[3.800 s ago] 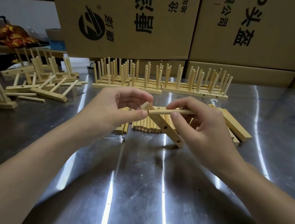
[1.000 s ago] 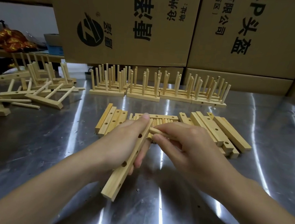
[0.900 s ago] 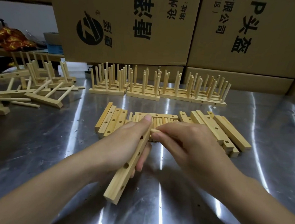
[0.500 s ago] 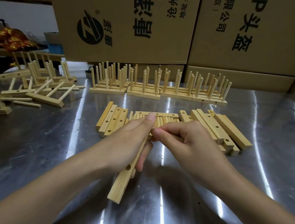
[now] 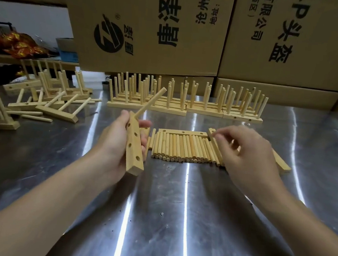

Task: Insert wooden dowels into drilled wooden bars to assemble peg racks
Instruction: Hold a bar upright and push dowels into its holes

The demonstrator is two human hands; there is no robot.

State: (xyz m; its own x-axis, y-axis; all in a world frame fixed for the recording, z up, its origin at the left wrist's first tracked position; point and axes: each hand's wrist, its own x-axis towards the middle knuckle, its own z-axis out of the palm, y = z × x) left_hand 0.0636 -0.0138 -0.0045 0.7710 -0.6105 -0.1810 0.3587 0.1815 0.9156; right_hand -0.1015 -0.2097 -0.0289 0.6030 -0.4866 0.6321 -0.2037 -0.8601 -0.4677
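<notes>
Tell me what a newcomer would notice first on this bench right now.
The left hand grips a drilled bar mid-table, one dowel jutting from its far end and empty holes below. Just right of it, the right hand hovers over a neat row of loose dowels on the steel table. Behind, finished peg racks line up before big printed cardboard boxes.
</notes>
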